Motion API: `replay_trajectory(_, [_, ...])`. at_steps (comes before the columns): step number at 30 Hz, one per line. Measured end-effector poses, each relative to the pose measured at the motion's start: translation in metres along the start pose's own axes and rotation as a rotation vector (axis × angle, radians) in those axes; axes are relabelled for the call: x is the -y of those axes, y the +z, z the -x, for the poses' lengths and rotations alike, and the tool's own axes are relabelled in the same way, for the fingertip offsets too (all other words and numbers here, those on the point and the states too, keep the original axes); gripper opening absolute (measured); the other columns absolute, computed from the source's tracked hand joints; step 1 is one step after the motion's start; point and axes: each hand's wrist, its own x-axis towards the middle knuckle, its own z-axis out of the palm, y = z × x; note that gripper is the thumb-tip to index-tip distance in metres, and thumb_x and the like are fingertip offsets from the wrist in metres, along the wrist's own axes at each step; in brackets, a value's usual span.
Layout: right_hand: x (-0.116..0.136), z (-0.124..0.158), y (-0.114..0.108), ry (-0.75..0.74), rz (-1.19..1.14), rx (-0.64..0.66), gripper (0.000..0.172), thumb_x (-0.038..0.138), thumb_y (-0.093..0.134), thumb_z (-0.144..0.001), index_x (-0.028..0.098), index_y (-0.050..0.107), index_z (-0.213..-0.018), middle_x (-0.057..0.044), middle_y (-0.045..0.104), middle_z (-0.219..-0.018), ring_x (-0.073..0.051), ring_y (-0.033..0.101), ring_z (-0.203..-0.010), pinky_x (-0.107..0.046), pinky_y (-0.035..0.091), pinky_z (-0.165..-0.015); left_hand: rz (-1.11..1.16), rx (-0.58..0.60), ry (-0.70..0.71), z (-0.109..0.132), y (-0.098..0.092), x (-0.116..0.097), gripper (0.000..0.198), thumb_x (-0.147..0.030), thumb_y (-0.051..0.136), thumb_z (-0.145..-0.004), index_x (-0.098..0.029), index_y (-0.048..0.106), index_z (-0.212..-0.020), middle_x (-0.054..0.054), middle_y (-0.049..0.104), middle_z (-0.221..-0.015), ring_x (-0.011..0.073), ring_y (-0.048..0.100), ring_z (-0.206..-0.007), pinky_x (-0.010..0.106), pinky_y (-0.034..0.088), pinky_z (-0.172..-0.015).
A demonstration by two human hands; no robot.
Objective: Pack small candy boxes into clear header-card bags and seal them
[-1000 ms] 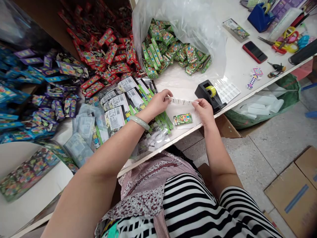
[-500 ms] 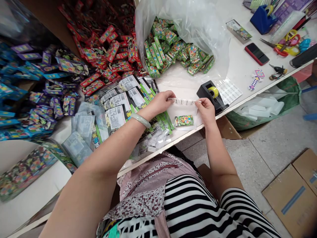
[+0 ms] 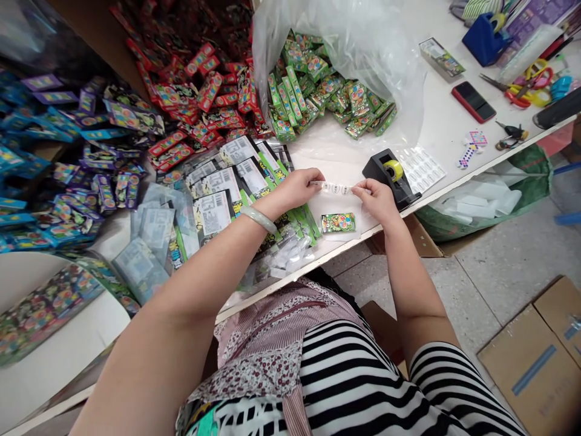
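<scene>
Between my two hands is a narrow strip of round stickers, white with dark print. My left hand pinches its left end, and my right hand pinches the right end. Just below the strip, a small green printed box lies on a clear plastic bag near the table's front edge. Flat green-and-black printed packages spread out under and beside my left forearm. Behind my right hand stands a black tape dispenser with a yellow roll, and a sheet of stickers lies beside it.
Green boxes spill from a clear bag at the back. Red boxes and purple boxes are heaped to the left. At right lie a phone, scissors and keys. A green sack hangs below the table edge.
My right hand has shifted left along the strip, toward my left hand, so less of the strip shows between them. Both hands keep their pinch. The view has shifted slightly.
</scene>
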Motion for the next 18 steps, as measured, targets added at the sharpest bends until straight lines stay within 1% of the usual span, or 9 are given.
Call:
replay_trajectory(4, [-0.0014, 0.0007, -0.0014, -0.006, 0.0, -0.003, 0.02, 0.04, 0.07, -0.073, 0.021, 0.065, -0.069, 0.0, 0.066, -0.07, -0.019, 0.056, -0.071, -0.032, 0.043, -0.068, 0.014, 0.014, 0.011, 0.0004, -0.0001, 0.001, 0.024, -0.013, 0.055, -0.08, -0.016, 0.069, -0.098, 0.004, 0.071, -0.097, 0.0196, 0.062, -0.089, 0.03, 0.047, -0.085])
replay_trajectory(7, [0.0009, 0.0005, -0.0026, -0.026, -0.014, 0.01, 0.016, 0.035, 0.073, -0.071, 0.021, 0.065, -0.072, 0.001, 0.065, -0.073, -0.018, 0.057, -0.073, -0.031, 0.044, -0.071, 0.018, 0.017, 0.02, 0.0015, -0.0005, 0.0016, 0.022, -0.013, 0.054, -0.08, -0.016, 0.068, -0.097, 0.004, 0.071, -0.097, 0.0191, 0.062, -0.089, 0.029, 0.047, -0.085])
replay_trajectory(11, [0.0037, 0.0006, -0.0032, -0.072, -0.03, 0.024, 0.01, 0.028, 0.071, -0.073, 0.021, 0.064, -0.075, 0.001, 0.064, -0.076, -0.017, 0.058, -0.075, -0.031, 0.046, -0.073, 0.02, 0.022, 0.053, 0.0035, -0.0016, 0.0011, 0.022, -0.014, 0.054, -0.08, -0.016, 0.067, -0.098, 0.003, 0.069, -0.097, 0.019, 0.061, -0.091, 0.03, 0.047, -0.087])
replay_trajectory(15, [0.0001, 0.0004, -0.003, -0.103, -0.022, 0.03, 0.012, 0.033, 0.07, -0.075, 0.021, 0.065, -0.077, 0.001, 0.066, -0.076, -0.018, 0.06, -0.076, -0.032, 0.047, -0.073, -0.011, 0.018, 0.11, 0.0041, 0.0007, -0.0018, 0.019, -0.023, 0.064, -0.079, -0.015, 0.066, -0.096, 0.005, 0.067, -0.099, 0.0199, 0.06, -0.092, 0.03, 0.046, -0.086])
replay_trajectory(18, [-0.0035, 0.0, -0.0027, -0.101, -0.035, 0.051, 0.017, 0.036, 0.069, -0.075, 0.021, 0.068, -0.083, -0.001, 0.07, -0.081, -0.02, 0.063, -0.078, -0.033, 0.049, -0.073, -0.059, 0.001, 0.076, 0.0018, 0.0044, -0.004, 0.012, -0.023, 0.061, -0.082, -0.016, 0.067, -0.089, 0.004, 0.067, -0.089, 0.0187, 0.058, -0.083, 0.03, 0.045, -0.079])
